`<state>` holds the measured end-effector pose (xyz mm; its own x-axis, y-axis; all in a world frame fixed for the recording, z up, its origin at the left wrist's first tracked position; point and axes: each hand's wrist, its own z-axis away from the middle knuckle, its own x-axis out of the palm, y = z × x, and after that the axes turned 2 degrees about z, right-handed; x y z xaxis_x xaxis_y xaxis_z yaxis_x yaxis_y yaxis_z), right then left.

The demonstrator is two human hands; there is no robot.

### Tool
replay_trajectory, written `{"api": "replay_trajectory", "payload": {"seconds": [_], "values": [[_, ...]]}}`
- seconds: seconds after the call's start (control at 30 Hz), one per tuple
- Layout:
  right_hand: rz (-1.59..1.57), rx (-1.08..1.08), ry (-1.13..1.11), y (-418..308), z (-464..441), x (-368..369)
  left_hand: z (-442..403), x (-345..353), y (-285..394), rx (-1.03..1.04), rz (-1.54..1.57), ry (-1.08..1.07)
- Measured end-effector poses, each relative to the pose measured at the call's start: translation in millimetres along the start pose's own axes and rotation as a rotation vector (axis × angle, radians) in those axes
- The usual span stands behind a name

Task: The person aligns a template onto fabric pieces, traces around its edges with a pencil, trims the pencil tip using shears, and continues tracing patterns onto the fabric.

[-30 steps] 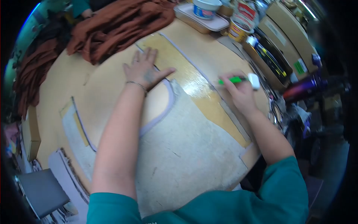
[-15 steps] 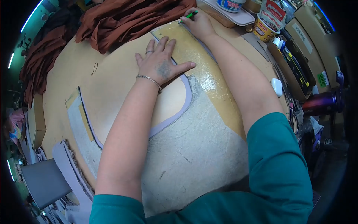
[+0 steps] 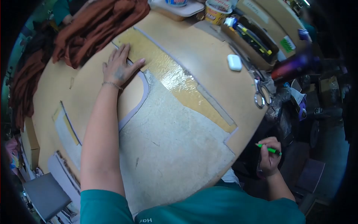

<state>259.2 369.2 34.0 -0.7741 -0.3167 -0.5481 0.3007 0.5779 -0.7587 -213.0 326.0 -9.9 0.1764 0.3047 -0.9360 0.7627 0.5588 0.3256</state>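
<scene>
My left hand (image 3: pixel 121 69) lies flat with fingers spread over the upper part of a worn grey pattern piece (image 3: pixel 175 145), by its curved cutout. A shiny yellow taped strip (image 3: pixel 149 54) runs along the pattern's far side. Lavender fabric (image 3: pixel 143 87) shows as a thin border beneath the pattern. Off the table's right edge, my right hand (image 3: pixel 270 156) is closed around a green pencil (image 3: pixel 269 149), apart from the pattern.
Scissors (image 3: pixel 262 93) and a white case (image 3: pixel 234 62) rest on the table's right side. Behind them stands a box of pens (image 3: pixel 253 39) beside a yellow cup (image 3: pixel 216 15). Brown cloth (image 3: pixel 100 30) is heaped at the far left. Another person's sleeve (image 3: pixel 61 11) shows beyond it.
My right hand has swung from the pattern's far end back toward my body, beyond the table edge, still holding the green pencil. My left hand remains on the pattern; the view has turned right.
</scene>
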Motion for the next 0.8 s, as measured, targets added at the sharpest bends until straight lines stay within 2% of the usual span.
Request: {"api": "replay_trajectory", "payload": {"seconds": [0.03, 0.1, 0.2, 0.23, 0.27, 0.3, 0.37, 0.47, 0.57, 0.67, 0.8], "values": [[-0.057, -0.056, 0.087, -5.1, -10.9, 2.5, 1.4, 0.8, -10.5, 0.026, 0.091, 0.029], [0.062, -0.067, 0.051, 6.5, -30.7, 4.9, 29.0, -2.9, -24.4, -0.043, 0.707, 0.125], [-0.103, 0.031, -0.012, 7.0, -67.6, 47.5, 127.6, -47.1, -34.8, -0.256, 0.672, 0.209], [-0.157, 0.098, -0.055, 5.9, -79.6, 63.6, 168.4, -64.6, -45.8, -0.234, 0.432, 0.236], [-0.096, -0.04, -0.053, 10.6, -90.7, 79.8, 212.2, -87.6, -37.8, -0.334, 0.322, 0.296], [-0.031, -0.176, -0.049, 16.1, -97.7, 93.8, 257.8, -87.0, -74.5, -0.367, 0.193, 0.406], [0.136, -0.118, -0.148, 22.8, -101.0, 111.0, 324.4, -108.5, -66.0, -0.714, 0.371, 0.452], [0.247, 0.011, -0.287, 6.4, -105.2, 113.2, 380.8, -91.8, -71.9, -0.879, 0.273, 0.43], [0.2, 0.173, -0.388, -1.6, -102.6, 100.8, 384.9, -91.2, -66.7, -1.027, 0.508, 0.386], [0.004, 0.306, -0.411, 5.3, -90.0, 81.7, 377.7, -104.5, -45.1, -0.942, 1.217, 0.717], [-0.374, 0.406, -0.421, 18.5, -61.1, 39.6, 391.8, -102.7, -41.1, -0.725, 1.143, 0.768]]}}
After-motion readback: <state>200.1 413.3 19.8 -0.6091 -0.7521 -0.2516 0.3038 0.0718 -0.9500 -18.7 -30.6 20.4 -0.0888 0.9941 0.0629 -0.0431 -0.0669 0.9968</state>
